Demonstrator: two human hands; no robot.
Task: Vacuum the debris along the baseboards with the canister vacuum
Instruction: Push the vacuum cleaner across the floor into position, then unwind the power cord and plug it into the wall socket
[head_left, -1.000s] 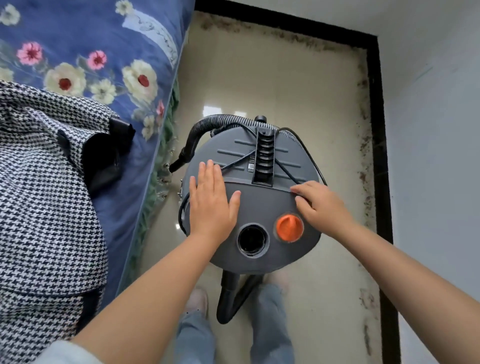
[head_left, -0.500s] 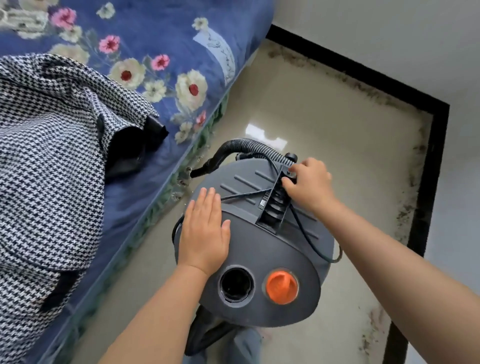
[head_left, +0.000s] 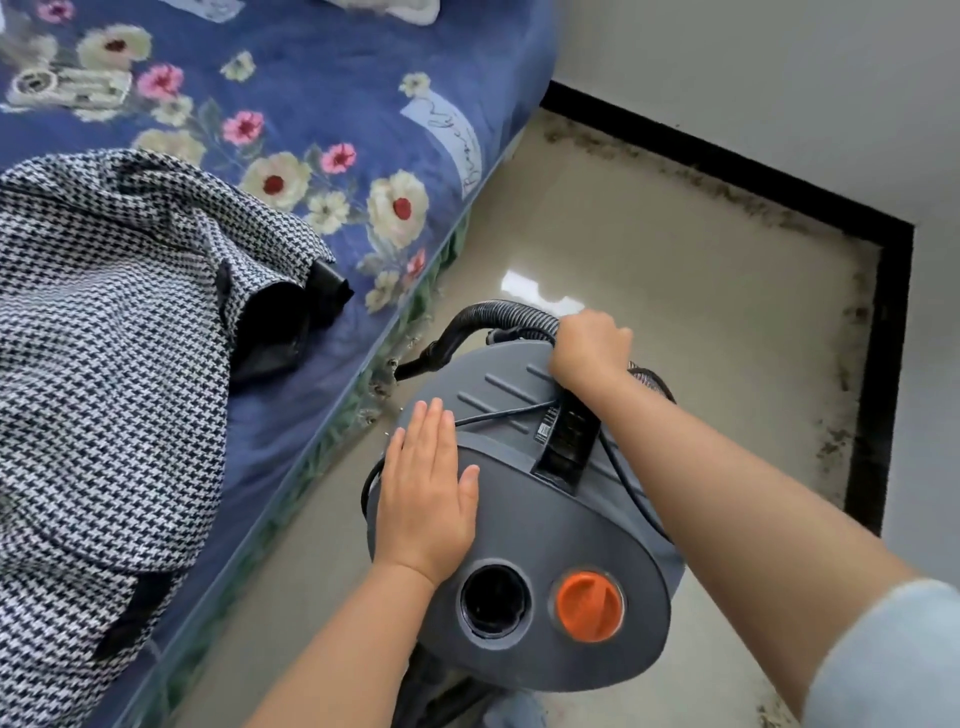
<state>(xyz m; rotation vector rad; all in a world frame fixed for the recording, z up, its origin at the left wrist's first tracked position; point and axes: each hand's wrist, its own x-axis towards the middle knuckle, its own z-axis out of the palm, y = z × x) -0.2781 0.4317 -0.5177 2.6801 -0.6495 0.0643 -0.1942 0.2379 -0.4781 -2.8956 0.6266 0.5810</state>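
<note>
Left hand (head_left: 426, 499) lies flat, fingers straight, on the canister vacuum (head_left: 545, 561). Right hand (head_left: 589, 348) grips the hose (head_left: 498, 314) end. Debris (head_left: 836, 431) along the baseboard (head_left: 878, 364) remains; suction not started.

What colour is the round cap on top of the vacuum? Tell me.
Orange. The round cap sits beside a black opening on the grey canister vacuum, clearest in the head view.

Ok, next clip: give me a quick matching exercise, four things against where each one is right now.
Things:
1. left hand
2. right hand
3. orange cap
4. houndstooth garment

Places:
A. lying on the floral bedspread
B. flat on the vacuum lid
C. beside the open round port
D. at the lid's far edge, by the hose

Pairs: 1-B, 2-D, 3-C, 4-A
</note>
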